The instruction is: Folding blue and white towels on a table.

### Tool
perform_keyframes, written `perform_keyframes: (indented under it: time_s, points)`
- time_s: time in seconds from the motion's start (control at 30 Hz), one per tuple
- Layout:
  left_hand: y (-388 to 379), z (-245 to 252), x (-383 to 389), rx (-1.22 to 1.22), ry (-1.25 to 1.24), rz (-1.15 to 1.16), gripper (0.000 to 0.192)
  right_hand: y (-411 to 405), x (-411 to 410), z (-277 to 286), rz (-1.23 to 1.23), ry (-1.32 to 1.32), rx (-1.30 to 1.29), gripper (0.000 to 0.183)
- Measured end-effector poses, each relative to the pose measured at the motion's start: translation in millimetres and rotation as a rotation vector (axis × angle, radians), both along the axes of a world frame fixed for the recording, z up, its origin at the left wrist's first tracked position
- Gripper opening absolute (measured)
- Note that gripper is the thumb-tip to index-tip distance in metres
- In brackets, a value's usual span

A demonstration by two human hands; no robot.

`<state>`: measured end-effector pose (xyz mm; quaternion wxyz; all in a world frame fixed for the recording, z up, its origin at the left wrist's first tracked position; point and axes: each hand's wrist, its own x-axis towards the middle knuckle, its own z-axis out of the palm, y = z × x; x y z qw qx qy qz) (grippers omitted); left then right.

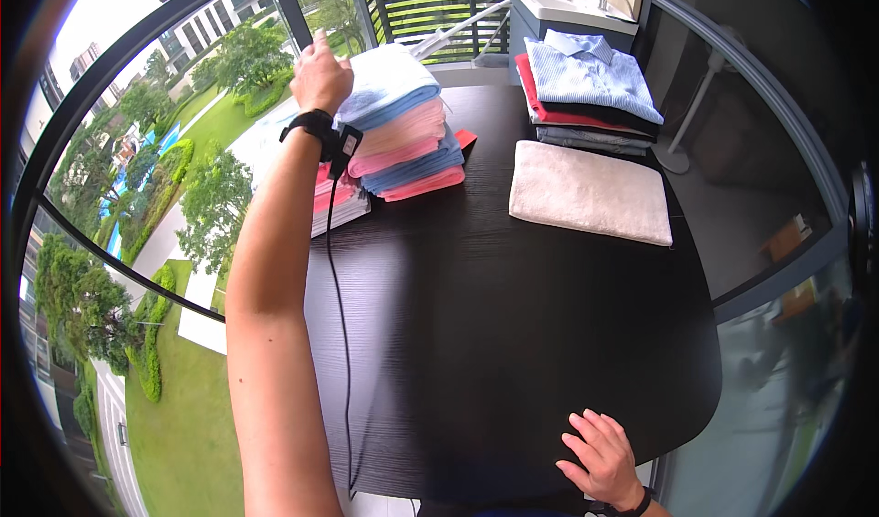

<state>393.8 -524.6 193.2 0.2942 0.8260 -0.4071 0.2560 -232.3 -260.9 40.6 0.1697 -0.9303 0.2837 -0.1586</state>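
My left hand (321,77) reaches to the far left, above and beside the stacked towels; part of what lies beneath it is hidden by the hand and forearm. A stack of folded towels (405,132), white, light blue, peach, pink and blue, stands just right of that wrist. Another folded pile (340,204), pink and white, shows partly behind the forearm. My right hand (603,456) is over the near right edge of the dark table (522,325), fingers spread, holding nothing. A folded cream towel (590,191) lies flat at the right.
Folded clothes (590,84) with a striped collared shirt on top are stacked behind the cream towel. Beyond the table stands a white sink (556,0) on a cabinet. A black cable (343,325) runs from the left wristband over the table. Window glass borders the left side.
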Motion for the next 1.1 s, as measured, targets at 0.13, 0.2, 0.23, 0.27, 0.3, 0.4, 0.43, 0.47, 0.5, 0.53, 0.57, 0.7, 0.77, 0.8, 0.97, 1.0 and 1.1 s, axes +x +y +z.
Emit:
perform_keyframes:
  time_s: [0.13,0.2,0.23,0.27,0.3,0.4,0.43,0.47,0.5,0.53,0.57,0.7,0.77,0.8,0.97,1.0,1.1]
  points:
    - [-0.4,1.8,-13.9,0.318,-0.129,-0.156,0.064,1.8,0.3,1.1,0.027,-0.017,-0.002,0.046]
    - [-1.9,-11.5,-15.1,0.541,0.018,-0.256,0.066,2.0,1.6,4.9,0.011,-0.008,-0.006,0.046]
    - [-5.1,-22.0,-19.5,0.626,0.100,-0.342,0.067,2.0,1.5,8.1,0.014,-0.011,0.033,0.047]
    - [-6.9,-33.2,-23.6,0.643,0.059,-0.304,0.067,0.0,0.3,11.7,0.014,-0.013,0.072,0.048]
    - [-4.0,-39.9,-9.2,0.623,0.056,-0.267,0.067,-4.3,-0.1,17.9,-0.009,-0.011,0.076,0.048]
    - [9.0,-36.6,31.3,0.643,-0.136,-0.282,0.063,-39.5,-4.9,46.4,0.288,-0.030,0.345,0.049]
    - [10.1,-31.7,12.3,0.611,-0.227,-0.231,0.065,-57.9,-10.6,57.7,0.322,-0.040,0.412,0.049]
    - [18.8,-26.0,-8.8,0.400,-0.140,-0.182,0.068,-80.7,-12.9,69.5,0.328,0.000,0.419,0.051]
    - [31.4,-27.4,-19.9,0.313,-0.212,-0.195,0.070,-110.4,-11.3,76.3,0.347,0.030,0.429,0.052]
    - [51.6,-27.6,-39.6,0.259,-0.292,-0.238,0.073,-139.8,-4.6,79.0,0.317,0.070,0.301,0.049]
    - [73.2,-31.3,-53.6,0.199,-0.343,-0.332,0.077,-161.9,6.9,90.9,0.200,0.157,0.253,0.042]
    - [194.4,-13.9,-173.3,0.402,-0.173,-0.698,0.091,-287.0,10.8,30.2,-0.032,0.253,-0.422,0.039]
    - [253.5,-15.4,-216.4,0.558,-0.066,-0.772,0.106,-332.0,15.9,9.8,-0.138,0.262,-0.470,0.033]
    - [286.5,-11.3,-236.5,0.652,0.036,-0.764,0.112,-354.7,21.6,-2.4,-0.120,0.242,-0.503,0.027]
    - [408.5,-15.8,-286.1,0.856,0.229,-0.916,0.081,-369.0,34.7,-25.9,-0.121,0.265,-0.591,0.017]
    - [423.6,-21.2,-293.5,0.861,0.460,-1.005,0.086,-355.2,30.3,-25.4,-0.084,0.317,-0.553,0.015]
    - [467.4,-50.9,-310.2,0.771,0.585,-0.948,0.087,-262.1,85.9,-36.3,0.045,0.112,-0.537,0.010]
